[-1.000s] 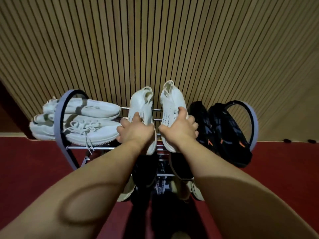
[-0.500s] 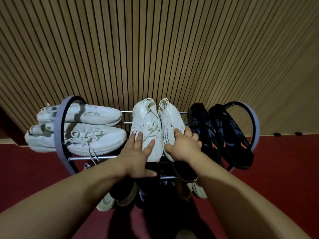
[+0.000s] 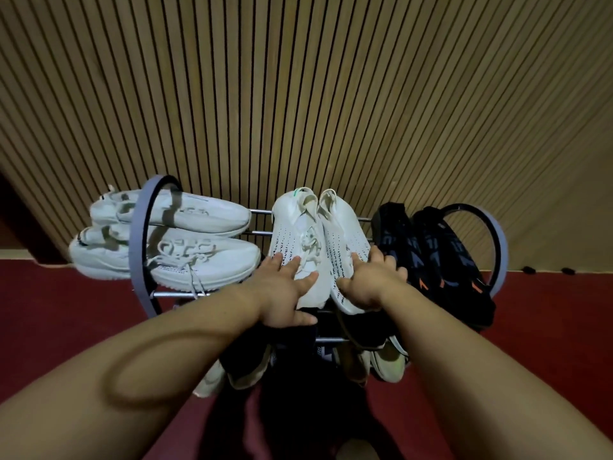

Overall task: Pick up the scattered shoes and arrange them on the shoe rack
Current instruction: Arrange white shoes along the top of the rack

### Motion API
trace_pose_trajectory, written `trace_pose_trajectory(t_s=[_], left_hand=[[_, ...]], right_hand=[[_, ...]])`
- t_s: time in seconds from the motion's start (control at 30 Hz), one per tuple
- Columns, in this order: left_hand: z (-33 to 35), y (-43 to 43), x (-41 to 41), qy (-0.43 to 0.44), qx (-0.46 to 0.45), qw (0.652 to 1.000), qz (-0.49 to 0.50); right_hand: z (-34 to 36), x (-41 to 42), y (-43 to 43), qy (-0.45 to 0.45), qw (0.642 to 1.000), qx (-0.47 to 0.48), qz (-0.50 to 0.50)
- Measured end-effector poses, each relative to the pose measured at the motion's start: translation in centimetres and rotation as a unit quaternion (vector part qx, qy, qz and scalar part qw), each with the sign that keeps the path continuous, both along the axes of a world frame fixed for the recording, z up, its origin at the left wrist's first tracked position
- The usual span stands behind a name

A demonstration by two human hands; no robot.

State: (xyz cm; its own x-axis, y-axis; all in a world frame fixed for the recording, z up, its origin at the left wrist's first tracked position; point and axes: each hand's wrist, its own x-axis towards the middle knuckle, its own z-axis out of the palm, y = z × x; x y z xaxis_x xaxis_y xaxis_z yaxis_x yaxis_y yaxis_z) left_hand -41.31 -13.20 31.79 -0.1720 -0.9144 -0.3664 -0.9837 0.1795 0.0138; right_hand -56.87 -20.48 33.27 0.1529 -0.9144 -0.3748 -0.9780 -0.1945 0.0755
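Both white shoes (image 3: pixel 298 240) get squared on the shoe rack (image 3: pixel 135 227): your left hand (image 3: pixel 282 293) presses flat-fingered, your right hand (image 3: pixel 368 283) curls round one toe.

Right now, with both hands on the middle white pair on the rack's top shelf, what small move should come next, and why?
Probably lift both hands away. The white pair already lies on the rack's top bars, between the sideways white shoes and the black pair; the left hand rests flat on one toe, the right hand on the other.
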Motion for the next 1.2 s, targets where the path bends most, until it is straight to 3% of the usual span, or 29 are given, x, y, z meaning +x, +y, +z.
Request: trace_pose_trajectory(t_s=[0.1,0.17,0.23,0.33,0.4,0.47,0.5,0.73,0.87,1.13,1.2], left_hand=[[2.8,0.5,3.4,-0.043,-0.126,0.99,-0.047],[4.4,1.0,6.9,-0.076,-0.258,0.963,0.019],[5.5,1.4,10.7,-0.106,-0.336,0.926,0.135],[5.0,1.4,15.2,-0.078,-0.3,0.907,0.284],[3.3,1.5,16.3,0.025,-0.263,0.907,0.328],[1.7,1.8,16.2,0.153,-0.295,0.876,0.35],[1.3,1.8,16.0,0.176,-0.322,0.86,0.354],[0.3,1.2,16.1,0.161,-0.377,0.842,0.35],[0.3,1.4,16.3,0.133,-0.38,0.853,0.332],[0.3,1.7,16.3,0.092,-0.372,0.871,0.307],[0.3,1.6,16.4,0.086,-0.37,0.872,0.308]], right_hand=[[1.1,0.8,0.6,-0.014,0.997,-0.071,0.006],[1.4,2.4,1.4,-0.058,0.983,-0.165,0.056],[1.5,4.8,2.3,-0.122,0.962,-0.203,0.138],[0.7,9.3,3.3,-0.158,0.936,-0.147,0.278],[-0.2,12.1,3.7,-0.146,0.937,-0.081,0.307],[-1.3,14.3,3.6,-0.119,0.942,-0.04,0.311],[-1.8,15.0,3.5,-0.105,0.944,-0.03,0.311],[-2.3,15.7,2.5,-0.074,0.931,-0.074,0.349],[-0.2,13.9,1.1,-0.068,0.921,-0.088,0.373],[3.6,6.2,-1.8,0.037,0.955,-0.004,0.293],[3.5,6.9,-1.4,0.024,0.959,0.005,0.282]])
